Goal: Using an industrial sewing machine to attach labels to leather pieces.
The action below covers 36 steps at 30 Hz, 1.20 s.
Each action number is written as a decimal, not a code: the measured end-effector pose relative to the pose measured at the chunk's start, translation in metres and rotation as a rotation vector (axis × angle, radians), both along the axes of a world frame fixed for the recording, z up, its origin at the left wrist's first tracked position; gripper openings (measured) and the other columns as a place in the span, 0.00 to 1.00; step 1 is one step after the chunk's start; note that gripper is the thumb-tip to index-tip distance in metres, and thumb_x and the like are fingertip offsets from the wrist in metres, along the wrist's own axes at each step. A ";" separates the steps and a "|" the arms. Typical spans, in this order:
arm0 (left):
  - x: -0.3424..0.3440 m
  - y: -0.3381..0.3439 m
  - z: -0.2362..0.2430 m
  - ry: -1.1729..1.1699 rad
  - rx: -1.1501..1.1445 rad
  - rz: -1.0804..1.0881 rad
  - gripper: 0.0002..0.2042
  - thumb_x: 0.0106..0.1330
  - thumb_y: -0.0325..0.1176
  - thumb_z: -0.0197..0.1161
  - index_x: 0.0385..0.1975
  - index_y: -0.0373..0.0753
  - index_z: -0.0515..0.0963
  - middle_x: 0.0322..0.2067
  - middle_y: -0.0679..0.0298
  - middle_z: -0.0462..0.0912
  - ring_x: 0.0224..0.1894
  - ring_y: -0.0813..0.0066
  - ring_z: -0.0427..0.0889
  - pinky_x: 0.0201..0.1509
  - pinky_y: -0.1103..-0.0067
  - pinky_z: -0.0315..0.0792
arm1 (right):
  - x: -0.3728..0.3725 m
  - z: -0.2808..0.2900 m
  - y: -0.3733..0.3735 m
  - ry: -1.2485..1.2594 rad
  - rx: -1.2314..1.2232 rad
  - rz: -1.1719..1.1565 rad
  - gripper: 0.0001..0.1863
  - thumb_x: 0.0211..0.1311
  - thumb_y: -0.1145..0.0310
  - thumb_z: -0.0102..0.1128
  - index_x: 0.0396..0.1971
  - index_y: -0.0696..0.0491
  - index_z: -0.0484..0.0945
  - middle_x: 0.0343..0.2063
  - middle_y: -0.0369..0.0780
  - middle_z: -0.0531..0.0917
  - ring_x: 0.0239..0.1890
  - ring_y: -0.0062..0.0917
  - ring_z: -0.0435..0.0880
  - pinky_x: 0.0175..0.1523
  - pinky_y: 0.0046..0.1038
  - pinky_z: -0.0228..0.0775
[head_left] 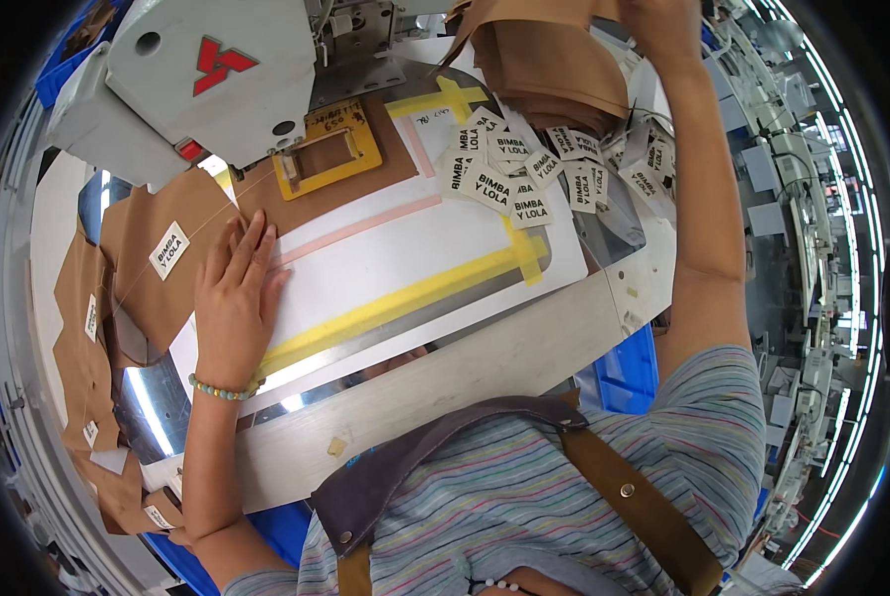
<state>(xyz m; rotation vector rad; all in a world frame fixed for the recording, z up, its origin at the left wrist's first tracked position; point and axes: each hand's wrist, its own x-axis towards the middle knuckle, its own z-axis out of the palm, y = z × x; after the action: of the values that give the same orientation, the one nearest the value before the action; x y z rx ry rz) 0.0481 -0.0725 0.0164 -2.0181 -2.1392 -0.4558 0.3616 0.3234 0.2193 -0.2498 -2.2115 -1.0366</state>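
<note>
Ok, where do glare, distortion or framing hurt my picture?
Head view: glare streaks the shiny metal plate; the light strips at right bow with the fisheye, and the rim falls to black. Head view, too: left hand looks sharp, while the top edge crops the right hand.

Yellow frame (pixel 337 183), seemingly plain brown sheets (pixel 554 74)

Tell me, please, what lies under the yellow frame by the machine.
Under the yellow frame lies a brown piece, visible through the opening and along the frame's lower edge. What the frame covers, and anything beneath that piece there, is hidden.
</note>
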 end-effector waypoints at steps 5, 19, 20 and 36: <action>0.001 -0.003 -0.001 -0.019 -0.004 0.010 0.25 0.72 0.35 0.71 0.69 0.40 0.80 0.75 0.61 0.75 0.76 0.50 0.70 0.78 0.59 0.67 | 0.065 -0.027 0.047 0.163 -0.096 -0.028 0.11 0.67 0.70 0.66 0.43 0.45 0.94 0.50 0.37 0.93 0.65 0.41 0.84 0.78 0.49 0.63; 0.006 -0.005 0.004 -0.042 -0.045 -0.028 0.29 0.70 0.32 0.71 0.72 0.41 0.77 0.76 0.63 0.74 0.79 0.51 0.67 0.79 0.58 0.67 | -0.015 -0.176 -0.129 -0.423 -0.899 0.061 0.22 0.77 0.57 0.61 0.63 0.54 0.83 0.68 0.39 0.82 0.79 0.37 0.67 0.82 0.49 0.53; 0.007 -0.006 0.005 -0.037 -0.062 -0.032 0.29 0.70 0.31 0.71 0.72 0.41 0.76 0.75 0.63 0.75 0.79 0.51 0.67 0.79 0.58 0.67 | -0.024 -0.185 -0.144 -0.409 -0.886 0.093 0.26 0.77 0.54 0.61 0.66 0.54 0.81 0.71 0.39 0.79 0.80 0.36 0.65 0.83 0.50 0.51; 0.011 -0.021 0.008 0.065 0.021 -0.105 0.27 0.68 0.30 0.73 0.68 0.39 0.79 0.69 0.60 0.82 0.73 0.53 0.76 0.65 0.62 0.75 | -0.011 -0.189 -0.173 -0.288 -0.994 0.092 0.29 0.79 0.53 0.61 0.70 0.57 0.77 0.76 0.41 0.73 0.82 0.39 0.63 0.84 0.53 0.47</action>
<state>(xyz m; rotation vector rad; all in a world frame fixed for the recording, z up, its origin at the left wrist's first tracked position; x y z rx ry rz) 0.0589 -0.0939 0.0240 -2.1110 -1.9897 -0.4190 0.3505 0.1502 0.0301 -0.4350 -2.8070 0.1699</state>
